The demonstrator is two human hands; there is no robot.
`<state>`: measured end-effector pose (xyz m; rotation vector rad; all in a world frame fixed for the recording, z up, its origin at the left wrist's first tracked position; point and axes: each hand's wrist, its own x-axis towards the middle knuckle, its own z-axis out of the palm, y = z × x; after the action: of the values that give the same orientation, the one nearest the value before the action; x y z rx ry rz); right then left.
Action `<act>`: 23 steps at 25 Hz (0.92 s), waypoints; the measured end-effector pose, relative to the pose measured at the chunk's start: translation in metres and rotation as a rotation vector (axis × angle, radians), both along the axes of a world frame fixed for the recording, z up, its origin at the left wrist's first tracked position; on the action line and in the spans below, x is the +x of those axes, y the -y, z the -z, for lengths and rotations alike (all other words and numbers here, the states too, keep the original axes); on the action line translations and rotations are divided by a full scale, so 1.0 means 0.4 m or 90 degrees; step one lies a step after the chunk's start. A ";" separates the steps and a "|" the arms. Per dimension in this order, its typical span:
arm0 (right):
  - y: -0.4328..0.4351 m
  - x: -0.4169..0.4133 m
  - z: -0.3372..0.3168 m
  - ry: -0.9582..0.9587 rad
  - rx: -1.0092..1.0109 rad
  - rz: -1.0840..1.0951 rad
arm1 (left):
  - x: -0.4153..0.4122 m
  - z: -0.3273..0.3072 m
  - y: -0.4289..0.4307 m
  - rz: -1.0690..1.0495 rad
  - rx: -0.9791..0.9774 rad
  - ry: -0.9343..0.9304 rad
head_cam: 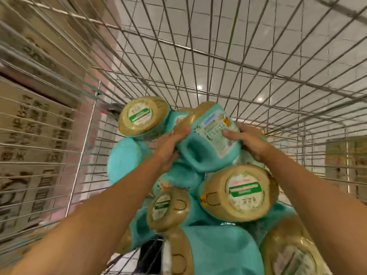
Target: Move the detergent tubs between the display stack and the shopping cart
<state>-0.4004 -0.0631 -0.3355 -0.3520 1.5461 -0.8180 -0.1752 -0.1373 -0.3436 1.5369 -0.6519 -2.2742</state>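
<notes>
Tubs (234,193) heap across the near half of the cart (218,62), the top tub (200,153) highest. Beyond the heap the wire floor lies bare to the far wall. Left of the heap, cardboard boxes (29,135) stand outside the wires.

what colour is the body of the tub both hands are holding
Teal. The held tub shows best in the head view, the only one here.
</notes>
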 end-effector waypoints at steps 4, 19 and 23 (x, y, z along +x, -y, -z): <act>0.001 0.020 -0.059 -0.004 -0.024 0.041 | 0.014 -0.088 0.031 0.015 -0.081 -0.025; -0.140 0.235 -0.587 0.221 -0.235 0.126 | 0.159 -0.644 0.014 0.022 -0.237 -0.088; -0.133 0.277 -0.669 0.052 -0.290 0.247 | 0.138 -0.763 -0.026 -0.098 -0.373 0.173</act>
<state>-0.2898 -0.0101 -0.0681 -0.3461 1.3596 -1.4791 -0.1200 -0.1269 -0.0382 1.5290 -1.1093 -1.5724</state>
